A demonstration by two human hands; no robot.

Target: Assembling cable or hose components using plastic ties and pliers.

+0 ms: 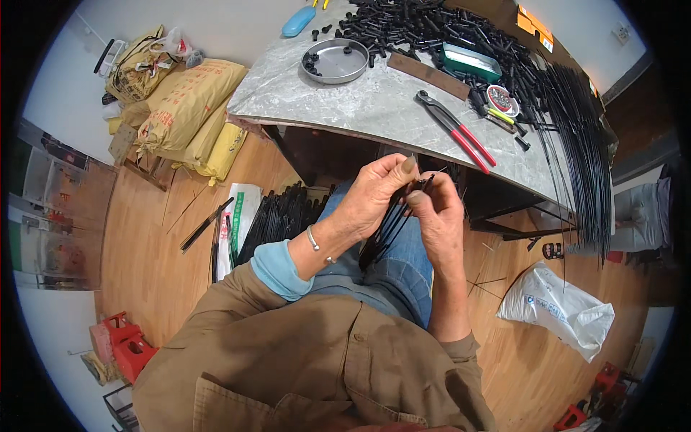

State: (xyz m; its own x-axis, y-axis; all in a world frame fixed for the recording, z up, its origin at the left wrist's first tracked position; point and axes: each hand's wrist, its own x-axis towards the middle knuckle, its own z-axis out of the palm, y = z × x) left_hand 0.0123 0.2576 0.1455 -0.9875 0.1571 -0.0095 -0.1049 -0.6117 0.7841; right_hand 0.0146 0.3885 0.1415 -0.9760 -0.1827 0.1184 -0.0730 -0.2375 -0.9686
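Middle of the bundle of thin black rods (392, 216) hidden inside the left hand (371, 196) and behind the right hand (437, 216); exact count of rods too fine to tell. Right fingertips (416, 196) covering the rod ends, so the grip there unclear. Lower body and chair out of sight beneath the brown jacket (317, 360). Far end of the marble table (345, 101) cut off by the dark rim of the picture. Heap of small black parts (425, 25) too small and tangled to tell apart. Contents of the round tin (499, 99) too small to make out. Another person's legs (644, 212) cropped at the right edge.
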